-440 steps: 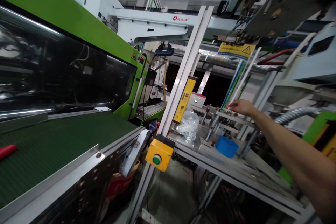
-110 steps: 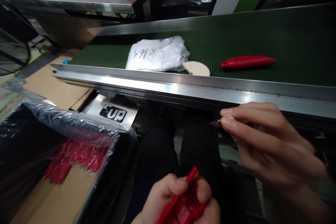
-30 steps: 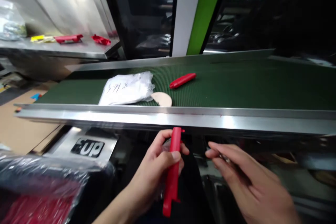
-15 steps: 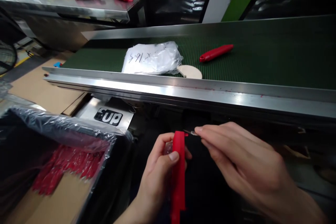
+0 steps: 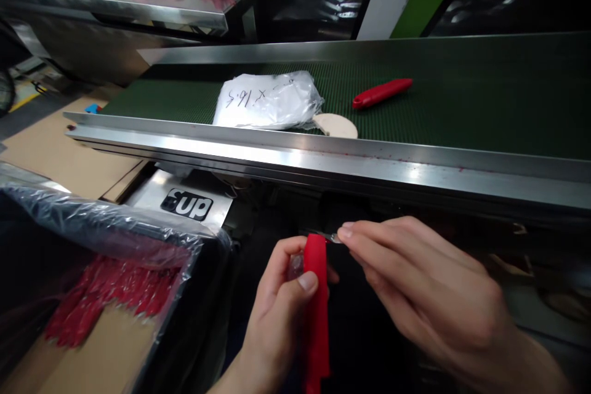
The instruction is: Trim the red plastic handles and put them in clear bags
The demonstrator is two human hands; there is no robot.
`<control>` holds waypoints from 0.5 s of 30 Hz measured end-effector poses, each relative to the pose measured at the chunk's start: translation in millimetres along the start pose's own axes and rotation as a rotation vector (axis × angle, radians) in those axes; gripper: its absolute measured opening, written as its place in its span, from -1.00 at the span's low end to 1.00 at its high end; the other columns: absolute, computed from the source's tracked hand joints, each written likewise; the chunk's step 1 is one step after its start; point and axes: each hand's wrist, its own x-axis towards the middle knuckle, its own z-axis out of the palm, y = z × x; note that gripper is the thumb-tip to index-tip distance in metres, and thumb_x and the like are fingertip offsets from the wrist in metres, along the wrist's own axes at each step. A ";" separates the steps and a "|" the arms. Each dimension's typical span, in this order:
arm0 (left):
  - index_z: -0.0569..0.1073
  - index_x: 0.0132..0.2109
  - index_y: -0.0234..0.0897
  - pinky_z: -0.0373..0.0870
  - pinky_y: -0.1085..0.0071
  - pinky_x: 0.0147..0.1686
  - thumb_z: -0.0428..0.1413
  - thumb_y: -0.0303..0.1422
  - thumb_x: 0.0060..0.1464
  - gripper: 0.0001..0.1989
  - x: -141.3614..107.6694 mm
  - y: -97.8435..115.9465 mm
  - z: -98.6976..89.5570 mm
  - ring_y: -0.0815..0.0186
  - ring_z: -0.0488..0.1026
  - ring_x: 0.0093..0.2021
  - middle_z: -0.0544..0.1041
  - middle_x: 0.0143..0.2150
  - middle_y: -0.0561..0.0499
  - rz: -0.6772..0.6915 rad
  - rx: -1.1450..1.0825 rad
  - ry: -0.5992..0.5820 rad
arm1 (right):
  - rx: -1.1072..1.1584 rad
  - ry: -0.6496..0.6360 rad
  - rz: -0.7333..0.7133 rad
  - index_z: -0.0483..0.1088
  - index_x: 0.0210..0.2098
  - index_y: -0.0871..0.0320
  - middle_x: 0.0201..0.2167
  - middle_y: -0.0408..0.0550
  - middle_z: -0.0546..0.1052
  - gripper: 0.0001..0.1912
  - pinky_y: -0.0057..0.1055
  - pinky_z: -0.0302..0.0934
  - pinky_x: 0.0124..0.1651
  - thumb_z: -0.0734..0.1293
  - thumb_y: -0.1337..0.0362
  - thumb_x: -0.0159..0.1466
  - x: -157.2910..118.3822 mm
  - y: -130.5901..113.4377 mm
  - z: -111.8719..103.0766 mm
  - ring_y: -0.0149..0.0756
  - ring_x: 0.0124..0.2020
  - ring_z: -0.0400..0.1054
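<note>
In my left hand [image 5: 281, 301] is a long red plastic part [image 5: 316, 308], held upright with the thumb along its near face. Some clear plastic shows behind it, between thumb and forefinger. My right hand [image 5: 425, 289] pinches a small knife [image 5: 333, 237] with a thin metal blade. The blade reaches the top end of the red part, and its tip passes behind that end. Most of the knife's handle is hidden inside my right fingers.
A green conveyor belt [image 5: 455, 114] with a metal rail [image 5: 369, 163] runs across in front. On it lie a plastic bag [image 5: 268, 101], a beige disc [image 5: 339, 125] and a red part [image 5: 382, 93]. A lined black bin [image 5: 203, 295] with several bagged red parts [image 5: 115, 289] stands left; a steel table [image 5: 175, 9] is behind.
The knife has moved left, from beside the red part's top to against it. A small red bit that stuck out there no longer shows. The view has shifted slightly.
</note>
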 end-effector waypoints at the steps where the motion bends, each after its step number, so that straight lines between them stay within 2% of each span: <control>1: 0.38 -0.07 -0.18 0.11 0.48 -0.50 0.08 -0.21 0.14 -0.76 0.0 0.3 0.1 0.39 0.29 -0.41 0.49 -0.26 0.01 0.000 -0.002 0.000 | -0.001 -0.001 -0.002 0.39 0.04 0.40 -0.08 0.16 0.49 -0.63 -0.23 0.34 -0.13 0.29 0.63 0.24 0.0 0.0 0.1 -0.19 -0.10 0.35; 11: 0.37 -0.07 -0.20 0.13 0.48 -0.50 0.06 -0.25 0.16 -0.78 -0.2 2.4 0.0 0.42 0.28 -0.44 0.46 -0.25 0.02 -0.019 -0.015 -0.022 | -0.001 -0.016 0.001 0.38 0.05 0.39 -0.09 0.14 0.49 -0.63 -0.25 0.32 -0.14 0.28 0.60 0.26 -3.8 -0.3 -1.0 -0.20 -0.11 0.35; 15: 0.36 -0.04 -0.19 0.10 0.51 -0.55 0.06 -0.24 0.18 -0.77 -0.7 -1.5 -1.1 0.43 0.25 -0.51 0.42 -0.39 0.08 -0.031 -0.057 -0.005 | 0.005 -0.077 0.007 0.34 0.11 0.34 -0.05 0.11 0.47 -0.59 -0.25 0.30 -0.11 0.25 0.59 0.28 -9.2 -0.8 -2.5 -0.20 -0.10 0.34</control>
